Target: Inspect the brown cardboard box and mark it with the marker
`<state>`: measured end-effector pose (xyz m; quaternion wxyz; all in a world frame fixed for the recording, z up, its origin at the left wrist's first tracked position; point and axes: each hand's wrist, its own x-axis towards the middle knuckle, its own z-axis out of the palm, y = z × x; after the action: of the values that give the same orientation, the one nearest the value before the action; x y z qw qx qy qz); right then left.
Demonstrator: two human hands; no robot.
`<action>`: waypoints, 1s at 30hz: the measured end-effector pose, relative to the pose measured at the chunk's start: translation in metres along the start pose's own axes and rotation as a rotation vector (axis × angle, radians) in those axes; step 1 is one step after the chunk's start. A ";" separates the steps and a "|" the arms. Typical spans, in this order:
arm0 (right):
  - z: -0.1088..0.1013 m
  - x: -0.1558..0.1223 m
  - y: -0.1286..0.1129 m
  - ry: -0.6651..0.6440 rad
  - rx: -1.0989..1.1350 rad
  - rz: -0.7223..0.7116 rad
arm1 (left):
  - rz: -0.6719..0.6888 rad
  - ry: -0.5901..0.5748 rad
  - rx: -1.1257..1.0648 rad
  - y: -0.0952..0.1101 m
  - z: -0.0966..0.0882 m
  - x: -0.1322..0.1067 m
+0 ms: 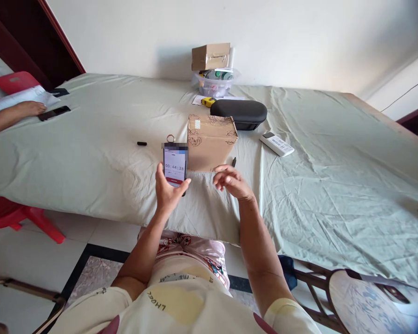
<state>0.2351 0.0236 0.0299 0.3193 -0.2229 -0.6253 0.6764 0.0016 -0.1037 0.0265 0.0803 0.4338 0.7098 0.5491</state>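
My left hand (169, 195) is wrapped round a smartphone (174, 168), held upright with its screen towards me and a timer on it. Just behind the phone stands a cardboard box (209, 146) with black scribbles on its top and sides. Near the box's front right corner, my right hand (232, 182) hovers with bent fingers apart and nothing in them. A black marker (234, 162) lies beside the box, partly hidden by that hand. Its likely cap, a small black piece (141, 144), rests left of the phone, and a ring-shaped object (171, 138) shows above the phone's top edge.
Behind the box lie a black hard case (238, 113) and a yellow tape measure (208, 101). A plastic tub (215, 86) carries a small carton (211, 56). To the right is a white device (277, 144). Another person's hand (31, 108) rests at far left near a phone (55, 113).
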 end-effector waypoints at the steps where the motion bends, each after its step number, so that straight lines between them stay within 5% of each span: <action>1: 0.003 0.000 0.002 -0.166 0.023 0.087 | 0.019 0.029 -0.018 0.005 0.008 -0.004; 3: 0.011 0.003 0.007 -0.417 0.045 0.223 | 0.038 0.056 -0.059 0.016 0.023 -0.011; 6: 0.020 0.008 0.016 -0.558 0.042 0.293 | 0.060 0.060 -0.096 0.028 0.041 -0.019; 19: 0.025 0.010 0.024 -0.363 -0.027 0.135 | 0.179 0.190 -0.047 0.029 0.059 -0.030; 24: 0.023 0.009 0.018 -0.381 0.033 0.159 | 0.096 0.192 0.028 0.014 0.039 -0.005; 30: 0.015 0.007 0.017 -0.260 0.004 0.193 | -0.227 -0.017 0.422 -0.020 -0.021 0.053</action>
<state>0.2173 0.0179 0.0153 0.1697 -0.1917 -0.6359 0.7281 -0.0539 -0.0816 0.0369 0.0550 0.3630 0.8524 0.3723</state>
